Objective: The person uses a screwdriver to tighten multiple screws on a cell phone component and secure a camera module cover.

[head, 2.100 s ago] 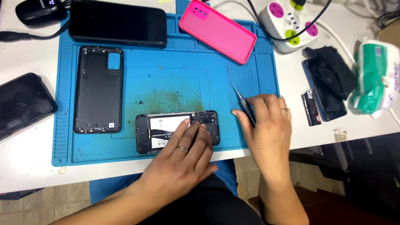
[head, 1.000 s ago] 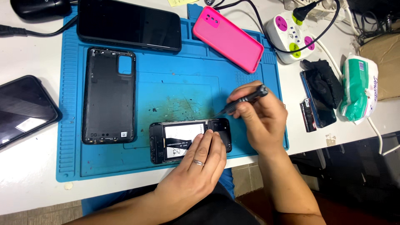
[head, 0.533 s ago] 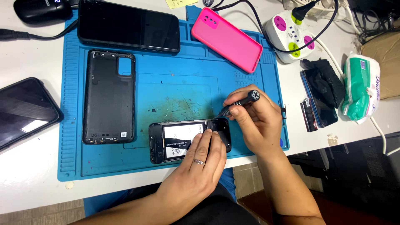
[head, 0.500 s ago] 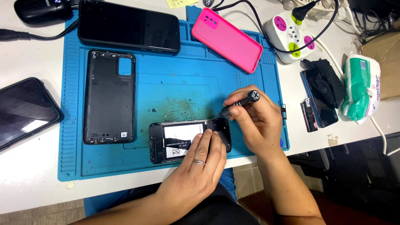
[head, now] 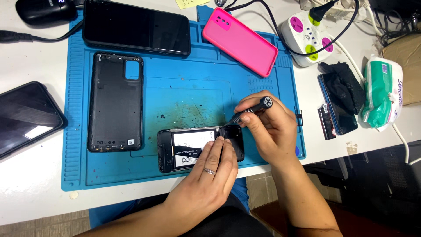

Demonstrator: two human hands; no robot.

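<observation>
An opened black phone (head: 184,147) with its white-labelled battery showing lies at the near edge of the blue work mat (head: 184,96). My left hand (head: 210,173) presses flat on its near right part, a ring on one finger. My right hand (head: 272,127) grips a small black screwdriver (head: 252,109), tilted, its tip down at the phone's upper right corner. The removed black back cover (head: 115,102) lies upright on the mat's left side.
A black phone (head: 136,28) and a pink phone case (head: 240,40) lie along the mat's far edge. Another dark phone (head: 24,116) rests off the mat at left. A white power strip (head: 307,37), dark phone with cloth (head: 340,98) and tissue pack (head: 382,92) sit right.
My right hand has lifted the screwdriver from lying low at the mat's right side and brought its tip to the phone's upper right corner. My left hand stays pressed on the phone.
</observation>
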